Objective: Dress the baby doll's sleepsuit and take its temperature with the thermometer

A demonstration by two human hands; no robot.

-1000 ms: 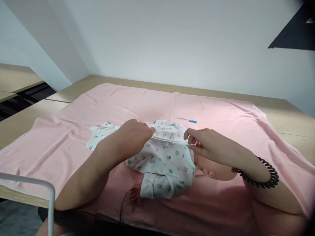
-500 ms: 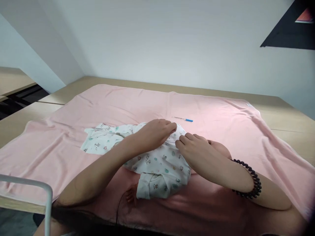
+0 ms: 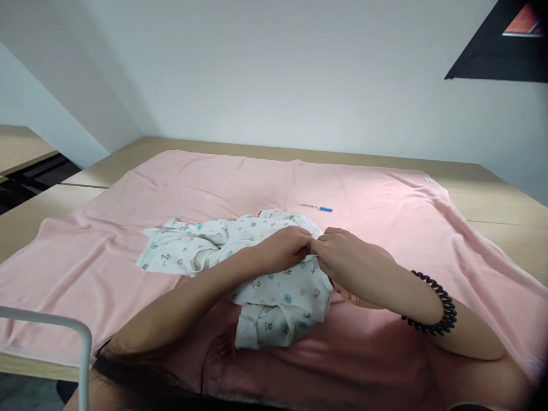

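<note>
- Plain white wall is backing a pale wooden tabletop (image 3: 492,194); a pink blanket (image 3: 171,188) is covering most of it, and a white metal rail (image 3: 81,342) is showing at the near left corner.
- Both hands have been closing in from apart over the last second: left hand (image 3: 280,251) and right hand (image 3: 346,265) are now meeting fingertip to fingertip at the garment's neck edge.
- Each grip is pinched shut on the fabric of the printed bodysuit (image 3: 278,285); reads as working the front closure near the collar.
- Doll (image 3: 355,297) is lying on the blanket, mostly hidden; long axis is running left to right, head pointing right under the right wrist, loose suit legs trailing left.
- Black coil band (image 3: 432,314) is sitting on the right wrist.
- Blue-tipped pen-like item (image 3: 317,208) is lying well behind, untouched.
</note>
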